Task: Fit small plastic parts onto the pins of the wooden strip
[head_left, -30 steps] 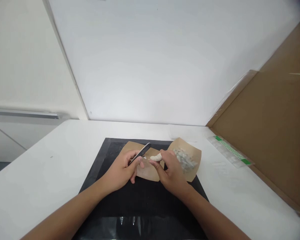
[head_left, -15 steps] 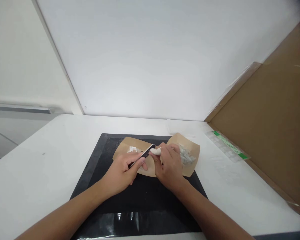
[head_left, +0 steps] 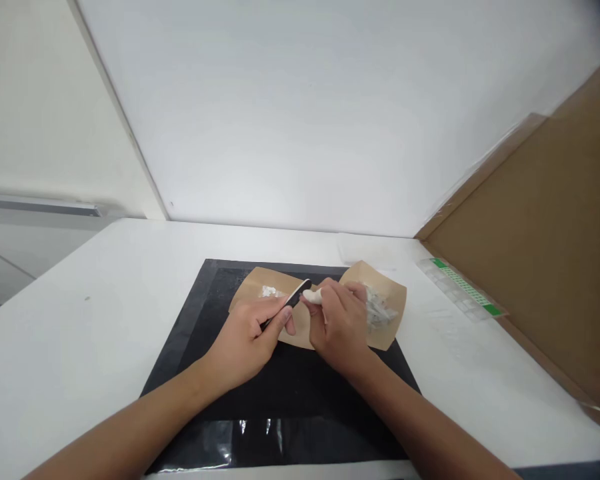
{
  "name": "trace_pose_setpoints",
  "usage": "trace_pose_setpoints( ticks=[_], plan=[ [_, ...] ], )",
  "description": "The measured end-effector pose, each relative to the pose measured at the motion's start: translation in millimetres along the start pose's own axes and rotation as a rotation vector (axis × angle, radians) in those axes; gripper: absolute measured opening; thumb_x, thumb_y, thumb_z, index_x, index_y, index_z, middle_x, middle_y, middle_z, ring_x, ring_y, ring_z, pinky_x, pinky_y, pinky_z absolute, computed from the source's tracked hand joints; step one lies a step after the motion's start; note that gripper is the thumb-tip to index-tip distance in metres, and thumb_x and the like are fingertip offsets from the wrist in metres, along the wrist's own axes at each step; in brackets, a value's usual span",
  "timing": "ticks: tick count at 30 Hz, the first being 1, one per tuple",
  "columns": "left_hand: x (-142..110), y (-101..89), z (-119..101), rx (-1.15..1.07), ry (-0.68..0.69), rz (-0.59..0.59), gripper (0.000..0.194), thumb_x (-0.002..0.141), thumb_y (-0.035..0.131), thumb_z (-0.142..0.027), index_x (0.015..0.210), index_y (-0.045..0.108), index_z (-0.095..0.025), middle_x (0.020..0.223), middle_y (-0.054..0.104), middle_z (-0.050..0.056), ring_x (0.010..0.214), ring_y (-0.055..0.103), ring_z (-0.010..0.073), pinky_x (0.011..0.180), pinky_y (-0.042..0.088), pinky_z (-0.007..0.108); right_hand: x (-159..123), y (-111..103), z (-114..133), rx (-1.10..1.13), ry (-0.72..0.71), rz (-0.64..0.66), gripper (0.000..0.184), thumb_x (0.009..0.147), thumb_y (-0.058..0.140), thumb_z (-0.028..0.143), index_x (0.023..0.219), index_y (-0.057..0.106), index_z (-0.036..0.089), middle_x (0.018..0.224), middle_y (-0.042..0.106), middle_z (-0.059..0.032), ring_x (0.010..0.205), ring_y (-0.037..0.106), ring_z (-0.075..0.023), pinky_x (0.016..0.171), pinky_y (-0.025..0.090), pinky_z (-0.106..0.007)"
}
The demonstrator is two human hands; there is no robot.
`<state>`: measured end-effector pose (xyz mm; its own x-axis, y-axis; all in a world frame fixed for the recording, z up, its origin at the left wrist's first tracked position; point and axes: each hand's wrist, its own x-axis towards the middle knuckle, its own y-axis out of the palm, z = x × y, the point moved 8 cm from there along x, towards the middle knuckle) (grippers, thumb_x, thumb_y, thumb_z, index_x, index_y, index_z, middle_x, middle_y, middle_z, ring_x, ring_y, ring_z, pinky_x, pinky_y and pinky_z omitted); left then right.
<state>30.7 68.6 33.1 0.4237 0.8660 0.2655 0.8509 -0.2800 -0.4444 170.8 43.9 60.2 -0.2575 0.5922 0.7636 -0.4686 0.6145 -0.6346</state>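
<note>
Left hand [head_left: 247,340] clamps a dark strip [head_left: 296,297]; at its three o'clock, right hand [head_left: 341,327] curls, whether clamped on anything I cannot tell

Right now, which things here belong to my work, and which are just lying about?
Seemingly in use:
Flat black strip with pale edge, in left hand
Rounded white piece at right hand
Left brown paper sheet bearing white bits
Right brown paper sheet bearing translucent pieces
Rectangular black mat

Seemingly lying about:
Clear plastic piece with green-and-white grid
</note>
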Motion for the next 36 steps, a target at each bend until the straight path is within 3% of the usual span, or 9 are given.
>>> trace_pose_setpoints(
  ticks=[13,17,22,25,36],
  plan=[
    [-3.4,4.5,-6.1,-0.040,-0.030,0.000,0.039,0.106,0.047,-0.035,0.072,0.060,-0.021,0.046,0.046,-0.006,0.041,0.045,0.0108,0.045,0.037,0.022,3.8,-3.8,-11.1,0.072,0.076,-0.021,0.027,0.100,0.056,0.016,0.079,0.041,0.024,0.072,0.058,0.0004,0.064,0.051,-0.0169,0.076,0.032,-0.038],
    [-2.7,2.0,-4.4,-0.057,-0.027,-0.035,0.038,0.105,0.049,-0.036,0.072,0.059,-0.021,0.046,0.046,-0.006,0.041,0.046,0.0109,0.045,0.038,0.022,4.9,1.2,-3.6,0.124,0.019,0.034,0.026,0.099,0.055,0.016,0.079,0.040,0.024,0.071,0.056,0.0007,0.066,0.053,-0.0175,0.075,0.032,-0.038],
    [-3.1,3.8,-1.1,-0.072,-0.035,-0.032,0.037,0.106,0.048,-0.035,0.073,0.059,-0.021,0.044,0.046,-0.007,0.038,0.044,0.0096,0.044,0.039,0.021,4.8,-1.3,-11.1,0.051,0.077,-0.017,0.026,0.100,0.056,0.017,0.080,0.040,0.024,0.072,0.056,0.0006,0.066,0.052,-0.0176,0.076,0.032,-0.038],
    [-3.8,5.0,-1.0,-0.064,-0.023,-0.021,0.037,0.106,0.048,-0.034,0.073,0.058,-0.020,0.045,0.047,-0.007,0.037,0.044,0.0088,0.045,0.040,0.021,5.1,1.7,-11.1,0.096,0.066,0.033,0.029,0.100,0.056,0.018,0.078,0.038,0.024,0.071,0.055,0.0007,0.065,0.051,-0.0173,0.074,0.033,-0.038],
    [-4.1,2.9,-2.5,-0.022,0.007,-0.037,0.036,0.105,0.048,-0.033,0.073,0.060,-0.021,0.043,0.048,-0.007,0.038,0.045,0.0105,0.048,0.042,0.023,6.8,-3.0,-11.3,0.060,0.096,-0.005,0.030,0.101,0.055,0.018,0.076,0.038,0.024,0.069,0.053,0.0010,0.064,0.049,-0.0172,0.073,0.032,-0.038]
  ],
)
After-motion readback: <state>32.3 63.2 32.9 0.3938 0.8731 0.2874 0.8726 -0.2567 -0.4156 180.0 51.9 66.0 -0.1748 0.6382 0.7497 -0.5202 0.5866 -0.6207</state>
